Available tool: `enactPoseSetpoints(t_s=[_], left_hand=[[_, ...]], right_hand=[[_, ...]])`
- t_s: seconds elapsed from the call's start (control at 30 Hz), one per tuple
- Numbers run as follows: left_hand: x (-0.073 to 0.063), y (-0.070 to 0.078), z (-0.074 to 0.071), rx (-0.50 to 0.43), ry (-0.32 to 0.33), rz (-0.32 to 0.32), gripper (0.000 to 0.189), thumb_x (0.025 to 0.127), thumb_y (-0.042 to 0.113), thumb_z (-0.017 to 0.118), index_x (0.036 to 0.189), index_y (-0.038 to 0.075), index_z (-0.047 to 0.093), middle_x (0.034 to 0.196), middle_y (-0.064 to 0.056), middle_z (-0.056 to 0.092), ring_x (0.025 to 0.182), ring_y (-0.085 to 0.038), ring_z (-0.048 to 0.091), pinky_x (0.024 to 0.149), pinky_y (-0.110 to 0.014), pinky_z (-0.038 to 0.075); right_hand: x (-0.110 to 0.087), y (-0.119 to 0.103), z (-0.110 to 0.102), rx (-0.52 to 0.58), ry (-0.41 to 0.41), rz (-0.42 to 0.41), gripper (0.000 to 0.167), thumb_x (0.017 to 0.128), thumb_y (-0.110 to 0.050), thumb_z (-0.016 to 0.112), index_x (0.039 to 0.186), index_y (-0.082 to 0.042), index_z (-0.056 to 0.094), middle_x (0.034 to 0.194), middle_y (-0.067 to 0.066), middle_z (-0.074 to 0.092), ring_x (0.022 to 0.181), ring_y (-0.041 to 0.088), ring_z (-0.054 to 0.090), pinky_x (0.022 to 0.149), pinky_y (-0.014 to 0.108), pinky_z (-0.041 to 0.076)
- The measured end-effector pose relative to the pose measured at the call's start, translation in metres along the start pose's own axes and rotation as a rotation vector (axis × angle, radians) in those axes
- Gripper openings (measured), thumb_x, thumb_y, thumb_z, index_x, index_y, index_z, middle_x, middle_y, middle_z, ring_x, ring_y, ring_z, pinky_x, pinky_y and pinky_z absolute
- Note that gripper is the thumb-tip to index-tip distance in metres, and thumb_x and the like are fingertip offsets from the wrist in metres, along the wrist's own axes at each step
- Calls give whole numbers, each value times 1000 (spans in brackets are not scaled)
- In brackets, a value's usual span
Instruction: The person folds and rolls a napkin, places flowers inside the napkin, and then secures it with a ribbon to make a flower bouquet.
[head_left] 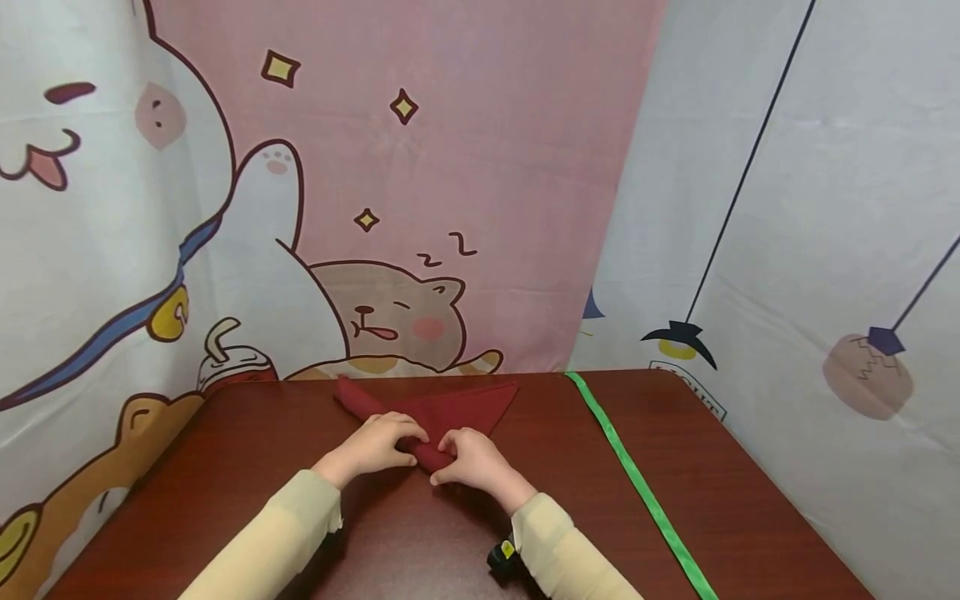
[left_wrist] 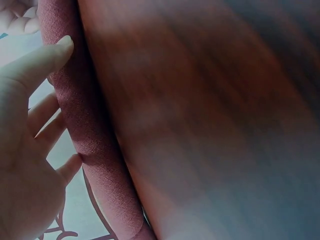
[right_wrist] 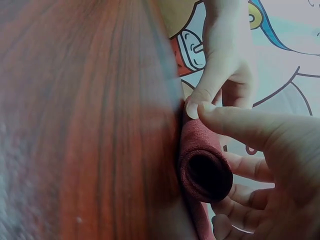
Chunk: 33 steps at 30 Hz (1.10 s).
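Observation:
A dark red cloth (head_left: pixel 480 404) lies near the far edge of the table, part of it a flat triangle and the near-left side rolled into a tube. My left hand (head_left: pixel 375 442) holds the roll (left_wrist: pixel 92 125) around its middle, thumb on the near side and fingers on the far side. At the near right end, my right hand (head_left: pixel 476 462) grips the roll between thumb and fingers. The right wrist view shows that end as a hollow spiral (right_wrist: pixel 206 174), with both thumbs close together just above it.
A green strip (head_left: pixel 637 479) runs along the right part of the brown wooden table (head_left: pixel 420 550). Hung cloth with cartoon animals (head_left: pixel 405 312) stands behind the table and at its sides. A small black device (head_left: pixel 502 558) sits under the right cuff.

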<state>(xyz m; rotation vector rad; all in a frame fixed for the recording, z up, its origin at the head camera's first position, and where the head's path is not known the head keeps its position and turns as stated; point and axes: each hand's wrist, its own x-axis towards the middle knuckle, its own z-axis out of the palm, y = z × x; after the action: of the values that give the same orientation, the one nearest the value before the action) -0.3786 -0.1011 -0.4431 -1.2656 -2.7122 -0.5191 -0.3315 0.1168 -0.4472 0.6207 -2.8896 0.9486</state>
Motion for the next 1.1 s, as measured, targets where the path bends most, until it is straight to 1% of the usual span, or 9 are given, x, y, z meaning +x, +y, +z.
enactPoseSetpoints(t_s=[0.13, 0.4, 0.57, 0.63, 0.77, 0.83, 1.0, 1.1], left_hand=[[0, -1, 0, -4, -4, 4, 26, 82, 21, 77, 107, 19, 71, 107, 5, 64, 107, -20, 55, 91, -56, 37], [-1, 0, -1, 15, -39, 3, 22, 84, 23, 75, 105, 20, 71, 106, 6, 63, 108, -20, 54, 92, -59, 34], [-1, 1, -7, 12, -80, -1, 21, 85, 22, 74, 105, 19, 71, 105, 6, 63, 108, -21, 53, 92, -62, 32], [-2, 1, -8, 13, -85, 1, 20, 85, 21, 74, 105, 19, 71, 104, 6, 64, 108, -21, 54, 92, -62, 32], [-2, 2, -7, 31, -74, 13, 22, 85, 22, 73, 107, 18, 71, 106, 6, 64, 109, -20, 55, 93, -61, 33], [-2, 3, -6, 40, -63, 22, 25, 86, 22, 73, 109, 17, 70, 109, 4, 64, 110, -21, 55, 93, -60, 33], [-3, 6, -3, 62, -42, 10, 31, 86, 23, 73, 116, 18, 67, 115, 3, 63, 114, -20, 54, 97, -58, 33], [-4, 7, -1, 83, -22, 10, 34, 84, 23, 75, 116, 20, 65, 117, 4, 62, 115, -18, 53, 99, -57, 32]], right_hand=[[-1, -1, 3, -38, 5, 0, 45, 64, -33, 89, 95, -9, 68, 86, -3, 59, 74, 10, 51, 71, 28, 47], [-6, -8, 6, -85, 12, -6, 44, 61, -32, 90, 91, -10, 65, 82, -3, 55, 72, 11, 50, 69, 29, 46], [-8, -10, 7, -100, 10, -22, 41, 62, -31, 90, 88, -10, 65, 81, -4, 53, 71, 10, 50, 68, 28, 46], [-7, -10, 8, -109, 16, -31, 38, 63, -29, 89, 87, -10, 66, 80, -4, 55, 71, 10, 51, 68, 28, 46], [-5, -7, 8, -112, 31, -36, 31, 66, -26, 86, 87, -9, 69, 79, -5, 59, 71, 9, 53, 67, 28, 47], [-4, -4, 8, -96, 37, -36, 27, 68, -25, 85, 86, -9, 71, 78, -5, 62, 69, 8, 55, 65, 27, 47], [-2, 2, 7, -32, 21, -24, 19, 75, -20, 81, 86, -8, 73, 76, -4, 67, 63, 6, 54, 59, 25, 46], [0, 5, 4, -26, 0, -28, 16, 79, -19, 77, 89, -7, 75, 80, -4, 69, 66, 7, 56, 62, 26, 47]])
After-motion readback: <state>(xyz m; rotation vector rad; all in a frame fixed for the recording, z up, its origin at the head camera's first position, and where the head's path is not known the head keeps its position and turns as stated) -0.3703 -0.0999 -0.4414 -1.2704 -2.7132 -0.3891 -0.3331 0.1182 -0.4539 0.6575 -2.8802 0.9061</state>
